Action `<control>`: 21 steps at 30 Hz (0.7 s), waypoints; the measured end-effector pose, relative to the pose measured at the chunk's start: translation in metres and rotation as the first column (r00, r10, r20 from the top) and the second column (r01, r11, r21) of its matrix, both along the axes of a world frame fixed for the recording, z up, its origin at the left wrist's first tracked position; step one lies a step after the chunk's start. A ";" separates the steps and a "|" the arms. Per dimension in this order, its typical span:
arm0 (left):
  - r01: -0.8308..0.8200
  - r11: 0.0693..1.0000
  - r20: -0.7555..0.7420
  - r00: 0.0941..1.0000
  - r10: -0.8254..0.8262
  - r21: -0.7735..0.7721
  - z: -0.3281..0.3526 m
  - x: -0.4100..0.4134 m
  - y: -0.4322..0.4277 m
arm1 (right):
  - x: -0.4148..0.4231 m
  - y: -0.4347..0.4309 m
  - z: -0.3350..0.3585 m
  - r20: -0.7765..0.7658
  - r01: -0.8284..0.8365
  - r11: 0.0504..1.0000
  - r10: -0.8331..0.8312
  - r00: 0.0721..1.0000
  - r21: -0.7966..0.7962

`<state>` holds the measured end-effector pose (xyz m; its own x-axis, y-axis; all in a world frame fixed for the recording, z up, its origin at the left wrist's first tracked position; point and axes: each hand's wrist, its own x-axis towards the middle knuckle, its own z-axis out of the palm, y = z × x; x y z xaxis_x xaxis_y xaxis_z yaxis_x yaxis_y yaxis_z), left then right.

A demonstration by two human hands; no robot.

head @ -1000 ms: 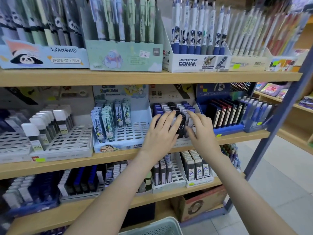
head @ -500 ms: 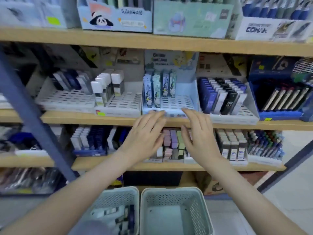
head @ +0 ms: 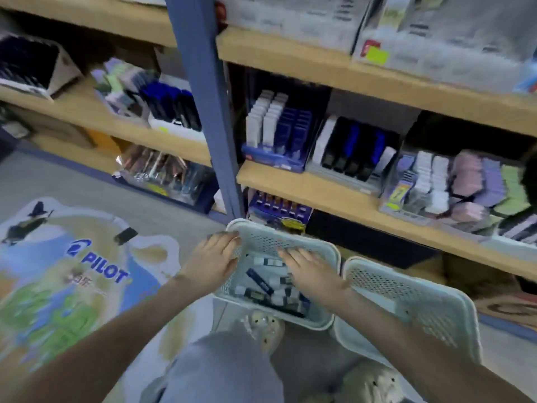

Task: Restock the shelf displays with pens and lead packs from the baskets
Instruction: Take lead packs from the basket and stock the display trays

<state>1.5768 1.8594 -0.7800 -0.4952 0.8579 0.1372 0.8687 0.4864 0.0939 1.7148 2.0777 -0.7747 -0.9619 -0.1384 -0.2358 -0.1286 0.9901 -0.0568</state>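
A: Starting from the left: is that PILOT floor mat [head: 96, 266] any concern?

B: None. Look at the left hand [head: 216, 257]. It lies against the outer wall of the near basket [head: 270, 242], fingers fairly straight and reaching up to the rim. Whether the thumb hooks over the edge I can't tell, because the picture is smeared.

A: So it steadies the basket.

B: That's my reading, and it's worth doing. A light mesh basket on the floor would likely slide when you dig in it.

A: And the stock?

B: The lead packs [head: 261, 283] lie loose in a heap at the bottom of that basket. The right hand [head: 312, 270] is inside, palm down just above them, fingers stretched out side by side, pinching nothing yet.

A: How should it pick?

B: I'd gather a few packs of one colour, lined up the same way, rather than a mixed fistful. They'd slot into a tray faster.

A: The second basket [head: 412, 303]?

B: Just beside the first, touched by neither hand. The shelf display [head: 351, 152] of dark packs, up and to the right, looks the nearest place to fill.
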 end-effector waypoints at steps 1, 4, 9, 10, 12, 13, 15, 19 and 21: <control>0.013 1.000 0.010 1.000 -0.013 0.000 -0.015 -0.003 -0.004 | -0.003 -0.004 -0.021 0.068 0.016 1.000 -0.017 0.998 0.015; 0.070 0.998 0.001 0.998 -0.070 -0.006 -0.051 -0.014 -0.015 | -0.014 -0.017 -0.072 0.228 0.027 0.996 -0.046 0.973 0.089; 0.061 0.994 0.060 0.996 -0.067 0.088 -0.095 -0.030 -0.024 | -0.028 -0.027 -0.167 0.337 -0.004 0.990 -0.044 0.940 0.140; 0.047 0.993 0.080 0.995 -0.056 0.108 -0.099 -0.030 -0.025 | -0.028 -0.026 -0.181 0.377 0.004 0.990 -0.058 0.924 0.143; 0.030 0.991 0.085 0.996 -0.041 0.128 -0.105 -0.028 -0.025 | -0.036 -0.026 -0.186 0.458 0.019 0.985 -0.095 0.884 0.169; 0.033 0.990 0.068 0.997 -0.042 0.136 -0.107 -0.027 -0.024 | -0.036 -0.023 -0.189 0.454 0.021 0.985 -0.096 0.886 0.169; 0.060 0.986 0.021 0.998 -0.064 0.155 -0.110 -0.024 -0.020 | -0.041 -0.014 -0.191 0.463 -0.024 0.989 -0.046 0.885 0.146; 0.175 0.974 -0.037 0.985 -0.171 0.146 -0.115 -0.022 -0.017 | -0.046 -0.007 -0.190 0.466 0.032 0.995 -0.073 0.882 0.094; 0.198 0.967 -0.046 0.980 -0.193 0.160 -0.119 -0.023 -0.018 | -0.041 -0.009 -0.190 0.459 0.002 0.994 -0.053 0.887 0.110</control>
